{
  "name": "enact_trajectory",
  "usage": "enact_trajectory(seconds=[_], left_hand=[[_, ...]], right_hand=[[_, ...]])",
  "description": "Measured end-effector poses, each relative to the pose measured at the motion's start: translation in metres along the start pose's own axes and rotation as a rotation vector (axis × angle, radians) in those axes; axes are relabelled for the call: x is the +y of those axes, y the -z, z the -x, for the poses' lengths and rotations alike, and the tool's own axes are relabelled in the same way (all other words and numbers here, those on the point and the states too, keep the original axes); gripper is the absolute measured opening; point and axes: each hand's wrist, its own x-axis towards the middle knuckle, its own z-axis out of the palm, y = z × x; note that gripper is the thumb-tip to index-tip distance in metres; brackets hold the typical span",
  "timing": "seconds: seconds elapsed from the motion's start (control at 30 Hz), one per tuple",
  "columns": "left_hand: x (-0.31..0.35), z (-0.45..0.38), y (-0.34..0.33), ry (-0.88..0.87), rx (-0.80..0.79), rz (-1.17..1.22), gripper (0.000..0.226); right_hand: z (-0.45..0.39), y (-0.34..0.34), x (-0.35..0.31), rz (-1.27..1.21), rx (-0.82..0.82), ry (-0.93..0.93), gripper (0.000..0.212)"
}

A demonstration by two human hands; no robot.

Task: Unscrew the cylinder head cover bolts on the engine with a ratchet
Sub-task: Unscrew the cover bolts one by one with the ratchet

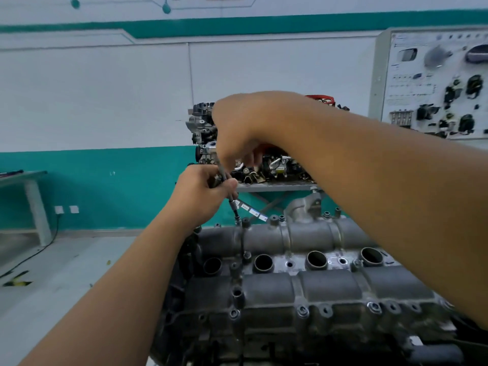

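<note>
Both hands meet mid-frame: the left hand (203, 192) curls round the ratchet (229, 191), the right hand (237, 128) pinches its top. Its socket end meets the cylinder head cover (303, 283) at the far edge; the right forearm hides the cover's right side.

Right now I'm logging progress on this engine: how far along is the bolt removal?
Done: nothing certain; some near-edge holes look empty. In hand: both hands, left hand and right hand, hold the slim dark ratchet extension, its tip at a bolt on the far rim of the grey cast-metal cylinder head cover. Left: near-edge bolts sit in place.
</note>
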Motion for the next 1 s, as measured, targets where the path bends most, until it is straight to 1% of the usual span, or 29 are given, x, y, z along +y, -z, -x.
enact_trajectory(seconds=[0.03, 0.07, 0.1, 0.17, 0.2, 0.23, 0.3, 0.33, 0.37, 0.4, 0.47, 0.5, 0.57, 0.6, 0.63, 0.67, 0.7, 0.73, 0.77, 0.83, 0.87, 0.9, 0.93, 0.97, 1.0], left_hand=[[0.000, 0.000, 0.000, -0.008, 0.009, 0.004, 0.018], [0.000, 0.000, 0.000, -0.010, 0.014, 0.009, 0.018], [0.001, 0.000, 0.000, -0.003, 0.007, 0.013, 0.018], [0.003, 0.002, 0.000, 0.013, -0.018, 0.016, 0.018], [0.004, 0.003, 0.000, 0.013, -0.018, 0.010, 0.019], [0.004, 0.003, 0.000, 0.007, -0.005, -0.004, 0.019], [0.003, 0.002, 0.001, -0.027, 0.036, -0.045, 0.019], [0.001, 0.001, 0.000, -0.034, 0.050, -0.057, 0.019], [0.001, 0.002, 0.000, -0.024, 0.052, -0.048, 0.018], [0.001, 0.002, 0.000, -0.006, 0.038, -0.018, 0.017], [0.003, 0.003, 0.000, 0.024, 0.012, 0.020, 0.017], [0.002, 0.003, 0.000, 0.020, 0.010, 0.009, 0.019], [0.001, 0.002, 0.000, -0.032, 0.045, -0.054, 0.026], [-0.001, 0.002, -0.001, -0.047, 0.070, -0.075, 0.027], [-0.001, 0.001, -0.001, -0.035, 0.076, -0.075, 0.024], [0.000, 0.000, 0.000, -0.011, 0.053, -0.054, 0.020], [0.002, 0.001, 0.000, 0.013, 0.020, -0.036, 0.018], [0.003, 0.002, 0.000, 0.020, -0.004, -0.026, 0.018], [0.003, 0.002, 0.000, 0.014, -0.014, -0.034, 0.018], [0.004, 0.003, 0.000, -0.004, 0.016, -0.068, 0.020], [0.004, 0.003, 0.000, -0.007, 0.036, -0.084, 0.021], [0.005, 0.003, 0.001, 0.001, 0.044, -0.087, 0.022], [0.005, 0.002, 0.001, 0.015, 0.031, -0.076, 0.021], [0.005, 0.002, 0.002, 0.026, 0.003, -0.054, 0.020], [0.006, 0.004, 0.002, 0.030, -0.024, -0.027, 0.019]], right_hand=[[0.002, 0.001, -0.003, -0.057, -0.080, -0.006, 0.016], [0.002, 0.002, -0.003, -0.070, -0.100, -0.005, 0.015], [-0.001, 0.002, 0.000, -0.050, -0.054, -0.004, 0.014], [-0.004, 0.000, 0.008, 0.097, 0.187, -0.014, 0.023], [-0.004, 0.000, 0.009, 0.104, 0.211, -0.017, 0.022], [-0.002, 0.000, 0.008, 0.066, 0.135, -0.017, 0.020], [0.004, 0.004, 0.000, -0.073, -0.101, -0.020, 0.017], [0.008, 0.005, -0.005, -0.104, -0.148, -0.017, 0.016], [0.007, 0.005, -0.005, -0.088, -0.131, -0.008, 0.012], [0.004, 0.004, -0.002, -0.023, -0.058, -0.002, 0.006], [0.002, 0.002, 0.001, 0.133, 0.168, -0.016, 0.012], [0.001, 0.001, 0.002, 0.121, 0.160, -0.022, 0.014], [0.003, 0.003, -0.002, -0.019, -0.056, -0.023, 0.012], [0.007, 0.004, -0.004, -0.084, -0.162, -0.036, 0.015], [0.005, 0.005, -0.003, -0.087, -0.189, -0.029, 0.016], [0.001, 0.005, 0.000, -0.013, -0.145, -0.034, 0.013], [-0.001, 0.003, 0.004, 0.092, -0.035, -0.037, 0.009], [-0.003, 0.002, 0.006, 0.173, 0.096, -0.066, 0.014], [-0.003, -0.001, 0.007, 0.159, 0.140, -0.072, 0.017], [0.002, -0.001, 0.004, -0.010, -0.038, -0.055, 0.012], [0.005, 0.001, -0.001, -0.072, -0.136, -0.049, 0.013], [0.006, 0.003, -0.003, -0.073, -0.169, -0.032, 0.013], [0.005, 0.004, -0.005, -0.014, -0.154, -0.023, 0.012], [0.003, 0.003, -0.004, 0.072, -0.084, -0.028, 0.014], [0.002, 0.002, -0.002, 0.164, 0.042, -0.060, 0.019]])
